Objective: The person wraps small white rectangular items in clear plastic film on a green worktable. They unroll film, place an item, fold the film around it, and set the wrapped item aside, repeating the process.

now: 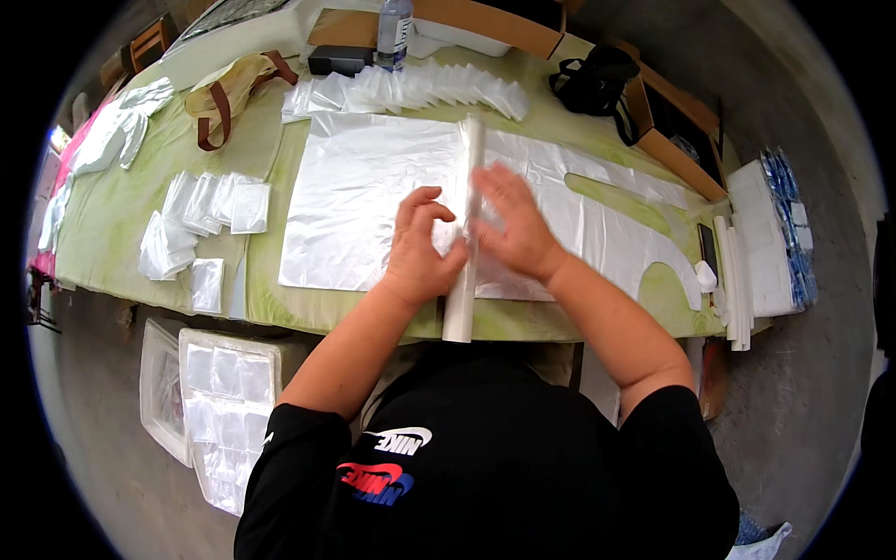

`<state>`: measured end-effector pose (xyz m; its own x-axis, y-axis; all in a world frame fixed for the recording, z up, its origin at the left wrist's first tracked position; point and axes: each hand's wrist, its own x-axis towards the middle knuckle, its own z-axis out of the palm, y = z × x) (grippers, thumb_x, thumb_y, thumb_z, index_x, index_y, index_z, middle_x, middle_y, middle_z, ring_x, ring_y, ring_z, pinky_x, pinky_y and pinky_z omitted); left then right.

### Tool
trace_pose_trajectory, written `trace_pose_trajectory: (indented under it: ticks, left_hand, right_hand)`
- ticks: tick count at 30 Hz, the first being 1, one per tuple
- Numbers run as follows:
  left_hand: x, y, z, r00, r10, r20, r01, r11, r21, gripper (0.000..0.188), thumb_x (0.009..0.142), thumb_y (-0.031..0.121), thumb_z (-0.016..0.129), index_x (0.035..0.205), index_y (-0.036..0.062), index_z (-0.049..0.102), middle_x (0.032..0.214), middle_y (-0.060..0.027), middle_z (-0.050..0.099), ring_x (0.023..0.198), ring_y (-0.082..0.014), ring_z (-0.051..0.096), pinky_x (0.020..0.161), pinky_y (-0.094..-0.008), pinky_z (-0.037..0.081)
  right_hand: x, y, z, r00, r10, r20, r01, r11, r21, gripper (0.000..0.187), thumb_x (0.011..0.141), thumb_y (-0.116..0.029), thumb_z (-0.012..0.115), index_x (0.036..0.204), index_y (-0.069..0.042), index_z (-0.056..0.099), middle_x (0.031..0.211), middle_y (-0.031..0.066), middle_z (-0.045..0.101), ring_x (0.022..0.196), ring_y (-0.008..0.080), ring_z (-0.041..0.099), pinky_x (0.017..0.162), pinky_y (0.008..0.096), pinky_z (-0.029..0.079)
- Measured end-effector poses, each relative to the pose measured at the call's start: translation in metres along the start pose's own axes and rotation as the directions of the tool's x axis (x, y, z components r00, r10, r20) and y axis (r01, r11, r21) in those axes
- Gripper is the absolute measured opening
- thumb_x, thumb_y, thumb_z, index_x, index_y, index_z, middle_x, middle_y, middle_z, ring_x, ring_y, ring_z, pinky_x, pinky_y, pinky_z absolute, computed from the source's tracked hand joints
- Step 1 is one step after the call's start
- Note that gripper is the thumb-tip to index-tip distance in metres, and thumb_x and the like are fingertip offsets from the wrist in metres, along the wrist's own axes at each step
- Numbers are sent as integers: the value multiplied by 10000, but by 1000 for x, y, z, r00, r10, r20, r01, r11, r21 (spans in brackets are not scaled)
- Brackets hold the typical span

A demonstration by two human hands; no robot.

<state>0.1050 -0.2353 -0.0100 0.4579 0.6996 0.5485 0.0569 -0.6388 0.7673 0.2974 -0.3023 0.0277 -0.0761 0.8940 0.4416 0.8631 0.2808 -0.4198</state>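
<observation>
Both hands — left hand (420,247), right hand (513,224) — grip loose, fingers half-curled against the rolled plastic sheet (464,229).

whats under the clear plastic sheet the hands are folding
The thin clear plastic sheet lies flat on the pale green tablecloth, which shows around its edges. Both hands, left and right, press its folded middle strip; whatever lies beneath there is covered.

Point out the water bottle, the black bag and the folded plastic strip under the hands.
water bottle (395,33): head view, on its label.
black bag (597,79): head view, on its body.
folded plastic strip (460,313): head view, on its near end.
</observation>
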Motion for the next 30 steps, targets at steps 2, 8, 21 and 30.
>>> trace_pose_trajectory:
  ticks: [2,8,21,30]
  left_hand:
    - [1,-6,-4,991,65,-119,-74,995,-67,373,793,113,664,1165,130,666,1413,-141,516,1311,-345,481,1088,-462,427]
    - [3,15,-9,954,95,285,-134,983,124,319,760,132,664,1074,151,718,1353,-109,589,1244,-355,542,1074,-453,440]
    - [5,19,-7,975,42,218,-73,988,136,236,731,106,621,950,105,709,1283,-104,624,1197,-367,552,1038,-456,453]
    - [3,-9,-6,976,138,-169,-153,985,-79,382,741,-64,582,1098,61,529,1336,-207,521,1273,-364,496,1093,-447,400]
  right_hand:
    - [-4,-19,10,998,-35,60,33,999,25,611,876,-287,680,1432,-74,541,1540,149,458,1465,402,347,1195,588,235]
    - [-9,57,12,874,477,-91,-485,847,-219,609,866,-405,687,1441,-239,575,1625,116,340,1513,416,238,1205,619,206]
    - [3,74,-7,920,390,-46,-387,882,-268,761,828,-402,719,1482,-87,489,1570,98,428,1491,354,307,1204,624,207]
    - [-30,-33,1,981,-20,193,10,999,50,623,840,-232,720,1421,-80,556,1459,114,529,1447,375,384,1197,587,256]
